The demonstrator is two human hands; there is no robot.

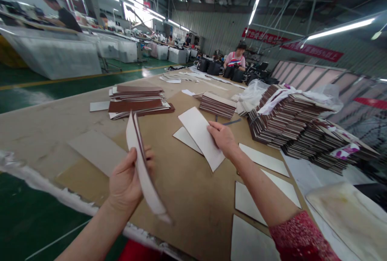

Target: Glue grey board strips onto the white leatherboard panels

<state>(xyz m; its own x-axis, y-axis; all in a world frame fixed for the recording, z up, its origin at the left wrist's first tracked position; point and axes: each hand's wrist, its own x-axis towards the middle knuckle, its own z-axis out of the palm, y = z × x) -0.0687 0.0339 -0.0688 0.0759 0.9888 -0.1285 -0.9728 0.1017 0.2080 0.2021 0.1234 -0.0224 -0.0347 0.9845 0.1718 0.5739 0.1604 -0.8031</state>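
At the far left, a translucent bin (54,53) stands on the green floor. A grey sheet (96,150) lies on the left of the brown-topped counter (187,212). Next to it, the person's left hand (127,176) is clamped around a thin bundle of cards (140,160), held on edge above the counter. Farther back sits a loose pile of brown and white pieces (136,105). Near the middle, the right hand (222,136) pinches the right edge of a white card (198,126), which slants across another white card (184,139). Beyond are a short stack of brownish pieces (217,105) and a dark strip (232,122). Four white cards (263,158) lie around the right forearm; tall stacks of boards (284,117) rise farther right, beyond a pale cloth (347,212).
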